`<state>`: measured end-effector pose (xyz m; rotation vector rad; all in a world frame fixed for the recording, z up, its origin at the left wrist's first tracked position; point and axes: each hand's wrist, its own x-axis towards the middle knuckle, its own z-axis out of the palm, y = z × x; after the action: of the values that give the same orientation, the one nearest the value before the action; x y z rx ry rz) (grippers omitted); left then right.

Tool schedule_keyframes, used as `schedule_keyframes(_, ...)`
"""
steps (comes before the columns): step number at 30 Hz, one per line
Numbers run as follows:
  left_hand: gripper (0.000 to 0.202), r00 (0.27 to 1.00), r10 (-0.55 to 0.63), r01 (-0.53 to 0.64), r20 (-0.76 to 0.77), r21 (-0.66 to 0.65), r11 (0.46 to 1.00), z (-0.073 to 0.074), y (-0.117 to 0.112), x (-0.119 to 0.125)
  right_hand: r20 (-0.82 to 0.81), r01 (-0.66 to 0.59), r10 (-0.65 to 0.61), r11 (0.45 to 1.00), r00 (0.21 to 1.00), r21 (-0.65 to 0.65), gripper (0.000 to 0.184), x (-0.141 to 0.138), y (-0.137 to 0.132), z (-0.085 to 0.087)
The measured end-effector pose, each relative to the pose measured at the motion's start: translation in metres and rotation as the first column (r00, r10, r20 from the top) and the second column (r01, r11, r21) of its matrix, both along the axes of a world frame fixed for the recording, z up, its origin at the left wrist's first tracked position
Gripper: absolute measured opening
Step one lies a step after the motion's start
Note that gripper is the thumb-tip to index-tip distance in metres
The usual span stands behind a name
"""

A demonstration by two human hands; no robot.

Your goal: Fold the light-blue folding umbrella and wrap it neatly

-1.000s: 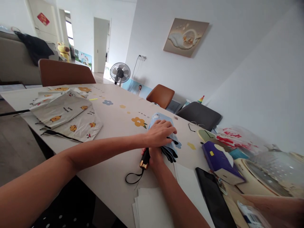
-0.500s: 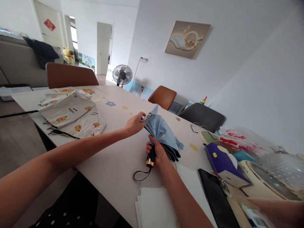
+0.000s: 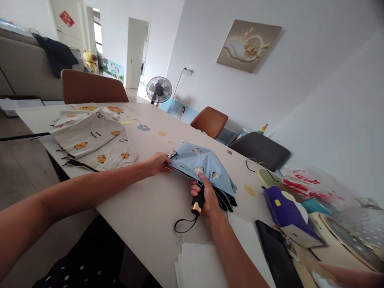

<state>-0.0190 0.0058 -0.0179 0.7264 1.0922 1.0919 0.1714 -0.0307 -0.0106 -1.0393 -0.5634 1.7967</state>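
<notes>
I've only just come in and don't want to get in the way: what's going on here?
A person is handling a blue umbrella over a table. The right grip is closed around its black handle, thumb up against the fabric, while the left grip holds the canopy's edge out to the left. The umbrella isn't spread open; dark-edged folds bunch beside the right grip. A cream printed umbrella lies at the table's left side, held by neither grip.

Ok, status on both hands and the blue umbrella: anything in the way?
Left hand on canopy edge. Right hand gripping handle. Blue umbrella loose, not fully open. Paper below right forearm; nothing seen blocking either hand.
</notes>
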Motion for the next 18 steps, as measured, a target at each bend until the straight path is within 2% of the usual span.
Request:
schedule_keyframes(3,0.022,0.999,-0.033,0.033,0.025,-0.004,0.999,0.001,0.001,-0.002,0.078,-0.007,0.008,1.000,0.997,-0.007,0.028,-0.001,-0.001,0.000)
schedule_keyframes(7,0.011,0.991,-0.100,0.097,0.088,0.031,0.995,0.006,0.006,-0.009,0.160,-0.007,0.011,1.000,0.987,-0.023,0.028,-0.004,-0.004,0.001)
schedule_keyframes(12,0.028,0.986,-0.164,0.166,0.031,-0.099,0.981,0.013,0.034,-0.011,0.232,-0.007,0.009,1.000,0.973,-0.007,0.026,-0.008,-0.008,0.002)
schedule_keyframes(15,0.028,0.992,-0.126,0.123,-0.022,-0.106,0.987,0.014,0.047,-0.003,0.246,0.001,-0.006,1.000,0.969,0.020,0.026,-0.009,-0.009,0.001)
schedule_keyframes(18,0.023,0.997,-0.063,0.062,-0.040,-0.026,0.998,0.010,0.053,0.001,0.236,0.006,-0.014,0.999,0.972,0.035,0.027,-0.009,-0.008,-0.001)
